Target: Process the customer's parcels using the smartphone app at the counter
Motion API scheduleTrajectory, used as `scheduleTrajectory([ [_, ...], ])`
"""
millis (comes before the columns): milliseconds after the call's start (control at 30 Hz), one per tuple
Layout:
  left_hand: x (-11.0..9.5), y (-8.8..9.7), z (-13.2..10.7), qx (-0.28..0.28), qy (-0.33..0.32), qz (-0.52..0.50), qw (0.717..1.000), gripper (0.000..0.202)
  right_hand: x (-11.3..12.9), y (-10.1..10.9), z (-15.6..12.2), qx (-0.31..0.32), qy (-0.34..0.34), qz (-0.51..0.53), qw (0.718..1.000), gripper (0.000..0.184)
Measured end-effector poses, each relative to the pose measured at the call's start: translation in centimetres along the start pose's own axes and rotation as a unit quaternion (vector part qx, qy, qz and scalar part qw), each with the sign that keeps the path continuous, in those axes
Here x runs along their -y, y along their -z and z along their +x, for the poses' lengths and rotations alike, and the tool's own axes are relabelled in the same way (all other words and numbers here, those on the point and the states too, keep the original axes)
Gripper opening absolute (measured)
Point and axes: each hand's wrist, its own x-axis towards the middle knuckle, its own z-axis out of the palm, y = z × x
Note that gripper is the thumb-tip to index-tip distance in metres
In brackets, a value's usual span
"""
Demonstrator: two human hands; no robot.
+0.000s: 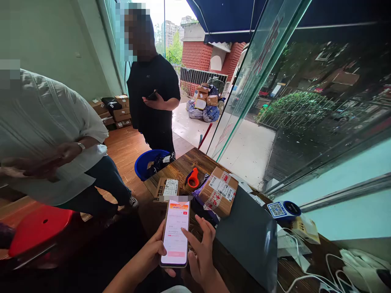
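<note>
A smartphone (175,244) with a lit white, orange and pink screen is held upright over the near edge of the wooden table. My left hand (152,250) grips it from the left and below, thumb along the edge. My right hand (201,250) has its fingers apart, the index fingertip at the screen's right side. Just beyond the phone lie a small labelled parcel (168,188) and a larger taped cardboard box (219,191). An orange-red tape dispenser (193,178) sits between them. A dark grey flat panel (249,234) is right of my right hand.
One person in white (58,134) stands at left near a red stool (41,228); another in black (152,93) holds a phone. A blue bin (141,165) adjoins the table. A QR code stand (279,209) and white cables (301,280) are at right, beside a glass door (244,110).
</note>
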Motion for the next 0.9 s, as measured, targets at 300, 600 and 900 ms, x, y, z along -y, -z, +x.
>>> scheduleTrajectory([
  [300,-0.2,0.1,-0.1,0.022,0.007,0.007,1.000,0.109,-0.2,-0.1,-0.6,-0.020,0.041,0.026,0.999,0.039],
  [600,-0.1,0.0,-0.1,-0.016,0.001,0.030,0.999,0.108,-0.1,0.0,-0.4,-0.034,0.103,0.038,0.993,0.034],
  [900,-0.8,-0.1,-0.1,0.020,0.008,0.036,0.999,0.106,1.0,-1.9,0.3,-0.029,-0.372,0.339,0.864,0.050],
])
